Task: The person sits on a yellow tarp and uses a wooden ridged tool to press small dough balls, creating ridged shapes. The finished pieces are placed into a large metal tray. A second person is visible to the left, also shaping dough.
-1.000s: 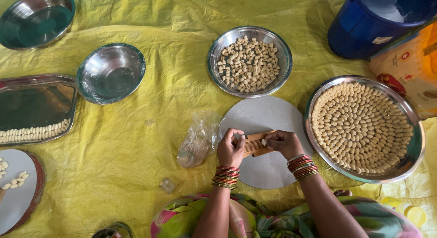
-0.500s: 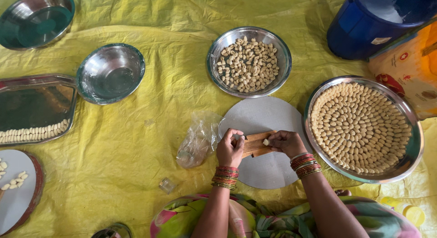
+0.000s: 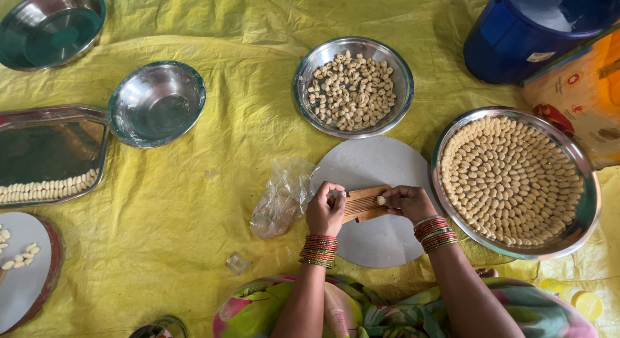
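My left hand [image 3: 326, 210] grips the left end of a small ridged wooden board [image 3: 363, 203], which rests on a round grey board [image 3: 376, 163]. My right hand [image 3: 406, 202] presses a small pale dough piece [image 3: 381, 200] against the ridges with its fingers. Both wrists wear red and gold bangles. A steel bowl [image 3: 309, 109] of small dough pieces stands just beyond the round board. To the right, a large steel plate [image 3: 584, 212] holds shaped pieces laid in rings.
A crumpled clear plastic bag [image 3: 278, 199] lies left of my hands on the yellow sheet. Two steel bowls [image 3: 156, 104] [image 3: 50, 26] without contents, a steel tray [image 3: 48, 154] with a row of pieces and a grey plate [image 3: 22, 283] stand left. A blue bucket [image 3: 529, 31] stands far right.
My right hand has shifted slightly right along the ridged board with the dough piece. The left hand stays on the board's left end.
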